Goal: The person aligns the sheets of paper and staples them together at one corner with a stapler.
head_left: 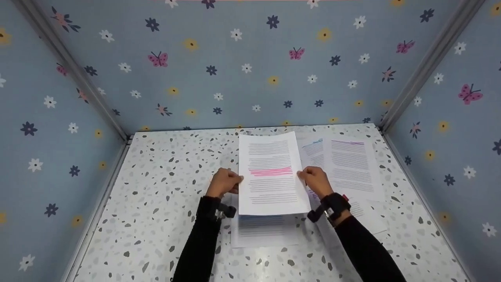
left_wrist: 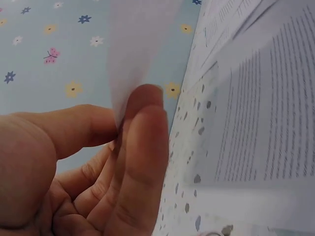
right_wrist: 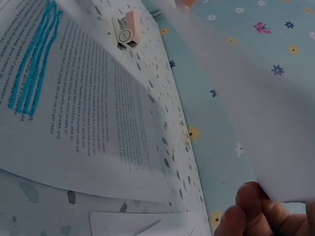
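Note:
A printed sheet of paper [head_left: 270, 196] with a band of pink highlighter across its text is held up above the table. My left hand [head_left: 224, 182] pinches its left edge between thumb and fingers, plainly seen in the left wrist view. At the opposite edge my right hand [head_left: 318, 181] pinches the paper, its fingers partly cut off in the right wrist view. Beneath the raised page lies another printed sheet [head_left: 266, 237], marked with blue highlighter [right_wrist: 37, 59]. Its upper part is hidden from the head view.
More printed pages [head_left: 352, 164] overlap on the right of the speckled table [head_left: 156, 219], some with purple or blue marks. A small pink and white stapler-like object [right_wrist: 129, 29] stands on the table in the right wrist view. Flower-patterned walls [head_left: 250, 78] enclose the back and sides.

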Action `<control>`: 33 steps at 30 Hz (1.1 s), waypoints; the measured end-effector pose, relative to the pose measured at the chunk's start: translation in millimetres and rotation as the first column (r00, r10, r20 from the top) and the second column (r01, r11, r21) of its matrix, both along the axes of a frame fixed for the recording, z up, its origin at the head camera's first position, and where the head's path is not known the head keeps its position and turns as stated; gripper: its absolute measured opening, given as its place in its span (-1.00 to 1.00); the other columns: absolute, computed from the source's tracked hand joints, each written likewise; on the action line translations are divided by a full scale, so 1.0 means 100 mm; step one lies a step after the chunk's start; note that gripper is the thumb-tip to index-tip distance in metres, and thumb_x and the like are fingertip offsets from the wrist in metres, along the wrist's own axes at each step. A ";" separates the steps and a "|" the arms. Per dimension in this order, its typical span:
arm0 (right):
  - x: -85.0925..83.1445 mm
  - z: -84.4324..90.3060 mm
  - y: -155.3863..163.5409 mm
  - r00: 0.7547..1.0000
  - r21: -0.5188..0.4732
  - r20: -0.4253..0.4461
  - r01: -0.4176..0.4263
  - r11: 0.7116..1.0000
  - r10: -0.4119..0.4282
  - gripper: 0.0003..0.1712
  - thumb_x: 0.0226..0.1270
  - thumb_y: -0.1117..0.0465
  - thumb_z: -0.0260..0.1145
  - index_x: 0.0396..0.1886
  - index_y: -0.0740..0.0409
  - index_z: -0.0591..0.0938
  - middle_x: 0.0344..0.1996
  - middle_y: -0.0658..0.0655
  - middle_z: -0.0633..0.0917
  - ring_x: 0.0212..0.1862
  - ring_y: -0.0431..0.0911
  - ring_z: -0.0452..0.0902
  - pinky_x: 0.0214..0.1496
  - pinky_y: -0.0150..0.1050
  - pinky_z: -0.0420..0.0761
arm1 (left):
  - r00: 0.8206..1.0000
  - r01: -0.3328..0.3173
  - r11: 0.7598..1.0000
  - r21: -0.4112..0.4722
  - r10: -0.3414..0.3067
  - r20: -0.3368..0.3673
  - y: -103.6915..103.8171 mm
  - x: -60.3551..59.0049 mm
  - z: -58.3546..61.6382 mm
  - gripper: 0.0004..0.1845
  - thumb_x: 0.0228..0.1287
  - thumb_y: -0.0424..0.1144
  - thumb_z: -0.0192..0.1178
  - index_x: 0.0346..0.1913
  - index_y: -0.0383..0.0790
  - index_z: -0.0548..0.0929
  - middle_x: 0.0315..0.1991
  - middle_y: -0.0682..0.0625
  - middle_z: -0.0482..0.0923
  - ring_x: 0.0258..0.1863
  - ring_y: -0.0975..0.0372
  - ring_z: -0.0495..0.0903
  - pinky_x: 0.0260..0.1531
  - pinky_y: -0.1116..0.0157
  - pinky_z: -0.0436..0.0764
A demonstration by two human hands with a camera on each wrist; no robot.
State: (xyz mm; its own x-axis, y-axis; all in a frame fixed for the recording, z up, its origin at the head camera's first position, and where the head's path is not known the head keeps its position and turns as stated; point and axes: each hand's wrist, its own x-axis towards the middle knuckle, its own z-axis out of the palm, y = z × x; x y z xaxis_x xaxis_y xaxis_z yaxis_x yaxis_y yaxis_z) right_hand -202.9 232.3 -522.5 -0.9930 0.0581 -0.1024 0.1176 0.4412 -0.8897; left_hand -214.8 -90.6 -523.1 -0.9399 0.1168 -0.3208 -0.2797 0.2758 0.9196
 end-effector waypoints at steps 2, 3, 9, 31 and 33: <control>0.02 -0.03 -0.03 1.000 0.027 0.001 -0.007 1.000 0.007 -0.65 0.46 0.13 0.29 -0.54 0.19 0.58 -0.60 0.08 0.55 -0.49 -0.06 0.41 -0.39 -0.21 0.35 | 1.000 -0.004 1.000 -0.018 0.004 0.011 -0.03 0.02 -0.03 -0.84 0.39 -0.34 0.29 -0.17 -0.43 0.73 -0.32 -0.21 0.66 -0.48 0.16 0.69 -0.39 0.24 0.71; 0.03 -0.05 -0.05 1.000 0.044 0.001 -0.011 0.999 0.011 -0.65 0.46 0.12 0.29 -0.54 0.18 0.58 -0.60 0.08 0.56 -0.49 -0.06 0.41 -0.40 -0.22 0.35 | 1.000 -0.007 1.000 -0.024 0.007 0.017 -0.04 0.03 -0.05 -0.84 0.39 -0.34 0.30 -0.18 -0.44 0.73 -0.33 -0.21 0.66 -0.49 0.16 0.69 -0.41 0.25 0.71; 0.09 -0.13 -0.12 0.999 0.092 -0.010 -0.030 0.995 0.031 -0.67 0.44 0.13 0.31 -0.54 0.16 0.59 -0.67 0.05 0.52 -0.56 -0.08 0.39 -0.45 -0.22 0.36 | 0.999 -0.015 0.998 -0.058 0.018 0.052 -0.09 0.08 -0.15 -0.85 0.38 -0.34 0.30 -0.23 -0.43 0.72 -0.41 -0.17 0.64 -0.51 0.17 0.68 -0.44 0.27 0.70; 0.30 -0.55 -0.22 0.999 0.211 -0.017 -0.039 0.977 0.044 -0.68 0.29 0.21 0.38 -0.66 0.09 0.57 -0.68 -0.05 0.48 -0.55 -0.12 0.36 -0.43 -0.24 0.34 | 0.993 0.043 0.978 -0.204 -0.020 0.114 -0.16 0.32 -0.55 -0.81 0.37 -0.27 0.31 -0.23 -0.39 0.76 -0.49 -0.10 0.67 -0.62 0.23 0.64 -0.50 0.27 0.64; 0.32 -0.56 -0.23 0.999 0.209 -0.022 -0.042 0.977 0.047 -0.68 0.29 0.22 0.38 -0.67 0.10 0.57 -0.68 -0.05 0.48 -0.55 -0.11 0.37 -0.43 -0.24 0.34 | 0.992 0.046 0.978 -0.204 -0.021 0.125 -0.17 0.35 -0.58 -0.82 0.36 -0.28 0.31 -0.24 -0.38 0.76 -0.52 -0.09 0.66 -0.64 0.24 0.63 -0.53 0.29 0.62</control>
